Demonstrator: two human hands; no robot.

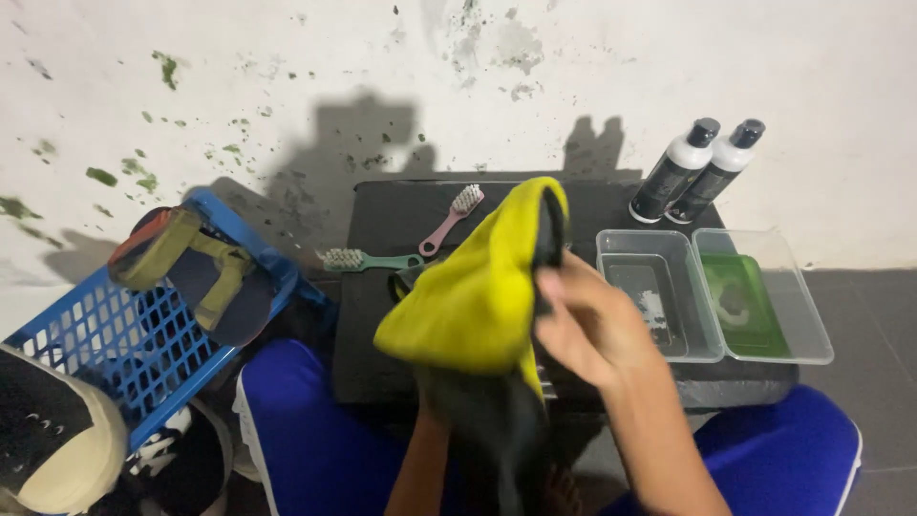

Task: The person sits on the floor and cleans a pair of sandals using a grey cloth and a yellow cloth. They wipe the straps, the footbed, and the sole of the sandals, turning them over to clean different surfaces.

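Note:
My right hand (587,325) grips the upper edge of a yellow cloth (473,291) draped over a dark item, held above my lap in front of a low black table (382,248). My left hand is hidden under the cloth; only its forearm (415,468) shows rising from below. What the dark item (492,430) under the cloth is, I cannot tell. A pink brush (453,218) and a green brush (368,260) lie on the table just behind the cloth.
Two clear plastic tubs stand on the table's right, one with dark liquid (654,291), one green (755,296). Two black-and-white bottles (695,172) lean against the stained wall. A blue basket (134,330) holding a sandal sits at left, with shoes (57,444) below it.

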